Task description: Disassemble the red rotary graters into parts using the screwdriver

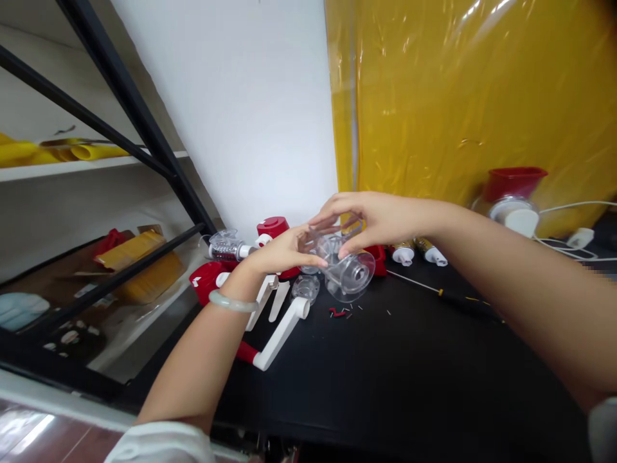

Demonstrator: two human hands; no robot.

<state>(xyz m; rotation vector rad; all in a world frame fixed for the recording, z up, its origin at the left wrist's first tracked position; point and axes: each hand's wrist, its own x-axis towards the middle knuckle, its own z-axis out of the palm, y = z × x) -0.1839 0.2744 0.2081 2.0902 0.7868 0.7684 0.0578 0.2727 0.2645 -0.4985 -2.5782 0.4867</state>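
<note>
Across roomy tabletop (409,379) from near edge, left fingers (312,260) and right fingers (355,242) around clear housing (339,286)

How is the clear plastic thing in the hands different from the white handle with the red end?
The clear plastic thing is see-through, but the white handle is solid white with a red end.
The clear plastic thing is rounded and bulky; the white handle is long and narrow.
The clear plastic thing is between the left hand and right hand; the white handle lies untouched.
</note>
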